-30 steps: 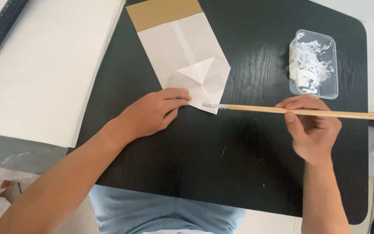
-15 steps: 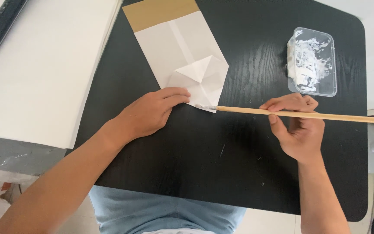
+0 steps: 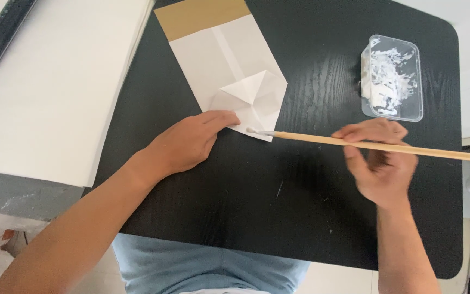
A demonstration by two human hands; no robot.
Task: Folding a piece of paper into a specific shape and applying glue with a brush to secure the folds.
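Flat on the folded paper (image 3: 234,73), the open left hand (image 3: 189,142) is pressed, while a wooden stick (image 3: 376,145) is pinched in the right hand (image 3: 379,163).

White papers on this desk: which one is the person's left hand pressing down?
The folded white paper bag with a brown end, under the left hand; the large flat sheet stack lies untouched.

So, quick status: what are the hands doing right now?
Left hand flat on folded paper. Right hand holds long wooden stick, tip at paper's edge. Nothing between them.
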